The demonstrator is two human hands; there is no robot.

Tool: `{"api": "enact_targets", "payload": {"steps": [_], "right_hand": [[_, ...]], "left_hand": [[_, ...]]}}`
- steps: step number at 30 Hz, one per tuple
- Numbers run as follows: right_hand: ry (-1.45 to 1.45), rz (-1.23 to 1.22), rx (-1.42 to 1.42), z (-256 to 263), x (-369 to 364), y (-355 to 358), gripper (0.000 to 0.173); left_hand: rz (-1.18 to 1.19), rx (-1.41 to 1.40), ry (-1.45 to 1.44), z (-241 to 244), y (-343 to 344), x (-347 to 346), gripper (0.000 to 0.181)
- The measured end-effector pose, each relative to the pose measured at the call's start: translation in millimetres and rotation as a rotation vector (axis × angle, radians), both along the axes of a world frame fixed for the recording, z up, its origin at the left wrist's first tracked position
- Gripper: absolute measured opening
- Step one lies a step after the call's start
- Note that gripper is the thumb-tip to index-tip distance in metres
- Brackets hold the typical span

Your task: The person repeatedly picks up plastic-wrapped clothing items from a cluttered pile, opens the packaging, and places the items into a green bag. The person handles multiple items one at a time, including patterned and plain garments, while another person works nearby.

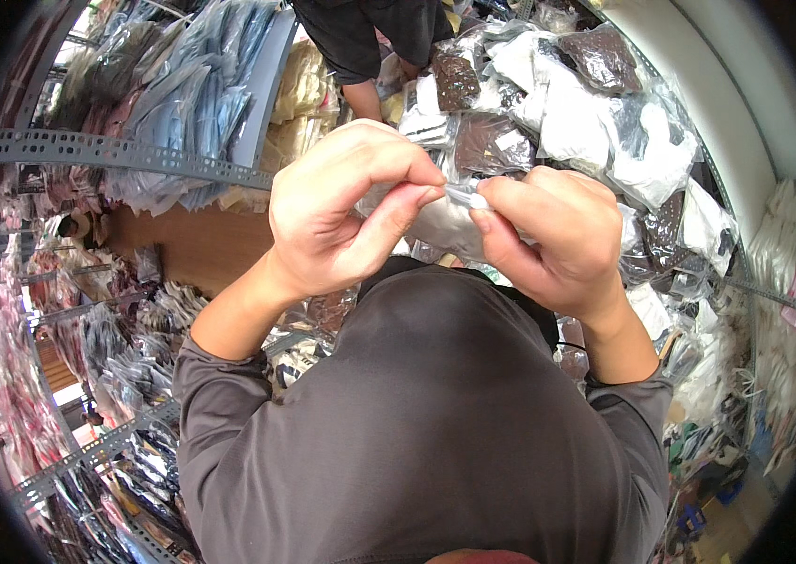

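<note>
My left hand [355,204] pinches one end of a twisted piece of clear plastic [465,195] between thumb and forefinger. The other end is held by my right hand [553,236], its thumb and forefinger closed on a whitish part. The plastic spans the short gap between my fingertips, above my dark shirt front. Under and beyond the hands lie plastic-wrapped white garments [574,127] and dark brown packages [493,144]. Whether the twisted plastic belongs to a larger bag below cannot be told.
Another person's legs in black shorts [369,35] are at the top. Perforated metal shelving [123,153] holds bagged clothes on the left. More bagged garments [786,247] hang or stand at the right beside a pale wall [722,106]. A brown floor [193,243] shows at left.
</note>
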State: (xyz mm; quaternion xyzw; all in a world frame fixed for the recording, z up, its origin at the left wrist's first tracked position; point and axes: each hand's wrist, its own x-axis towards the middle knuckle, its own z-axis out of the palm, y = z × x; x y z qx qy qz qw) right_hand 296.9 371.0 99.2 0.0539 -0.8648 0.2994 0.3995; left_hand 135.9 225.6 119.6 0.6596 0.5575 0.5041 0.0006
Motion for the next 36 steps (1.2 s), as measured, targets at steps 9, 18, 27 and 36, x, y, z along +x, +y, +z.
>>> {"api": "enact_targets", "payload": {"steps": [9, 18, 27, 36], "right_hand": [[-0.079, -0.024, -0.056, -5, -5, -2, 0.011], [-0.126, -0.078, 0.127, 26, 5, 4, 0.019], [-0.025, -0.005, -0.189, 2, 2, -3, 0.005], [-0.021, 0.003, -0.044, 14, 0, -5, 0.006]], "left_hand": [[0.116, -0.192, 0.313, 22, -1, -9, 0.016], [-0.075, -0.28, 0.258, 17, 6, -7, 0.009], [-0.015, -0.416, -0.152, 25, -1, -3, 0.009], [-0.028, -0.099, 0.331, 26, 1, -4, 0.027]]}}
